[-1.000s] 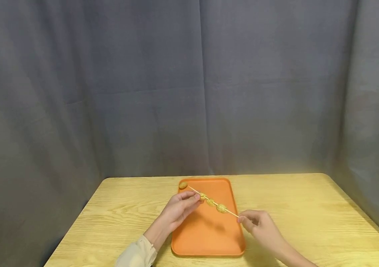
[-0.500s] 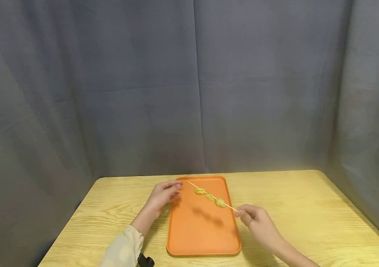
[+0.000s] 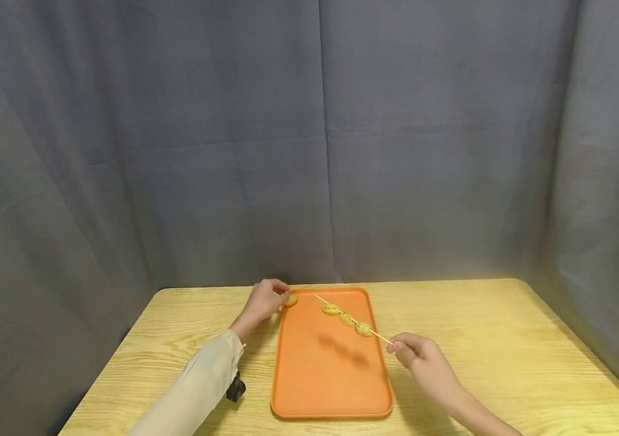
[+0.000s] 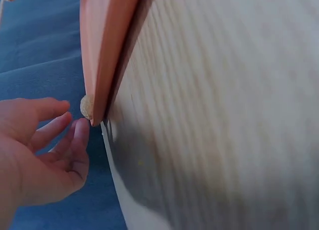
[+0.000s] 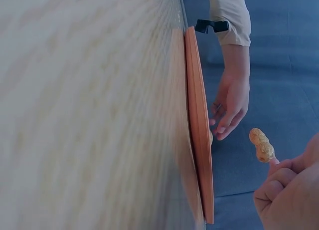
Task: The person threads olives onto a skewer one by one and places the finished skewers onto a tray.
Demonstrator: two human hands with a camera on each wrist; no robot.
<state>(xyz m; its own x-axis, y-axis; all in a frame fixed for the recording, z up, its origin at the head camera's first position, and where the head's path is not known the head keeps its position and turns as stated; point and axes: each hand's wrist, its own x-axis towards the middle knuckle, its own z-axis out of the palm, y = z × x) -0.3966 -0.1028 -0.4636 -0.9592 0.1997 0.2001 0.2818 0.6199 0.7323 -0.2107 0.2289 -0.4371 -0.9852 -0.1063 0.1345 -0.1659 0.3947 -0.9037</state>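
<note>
My right hand (image 3: 426, 363) pinches the bare near end of a thin wooden skewer (image 3: 380, 336). Three yellow-brown, rough-skinned oval pieces (image 3: 347, 319) are threaded on it, tilted above an orange tray (image 3: 331, 387). At the tray's far left corner lies one loose piece of the same kind (image 3: 291, 300). My left hand (image 3: 267, 299) is at that corner, its fingertips right by the loose piece. In the left wrist view the fingers (image 4: 52, 108) are parted beside the piece (image 4: 86, 107), not closed round it; whether they touch is unclear.
The tray lies on a light wood-grain table (image 3: 478, 327), its far rim near the table's back edge. Grey curtain (image 3: 233, 151) hangs behind and at the sides. A black strap device (image 3: 236, 387) sits at my left wrist below the sleeve.
My left hand has let go of the front piece on the skewer and moved left and away to the loose piece. The right hand keeps holding the skewer in nearly the same place.
</note>
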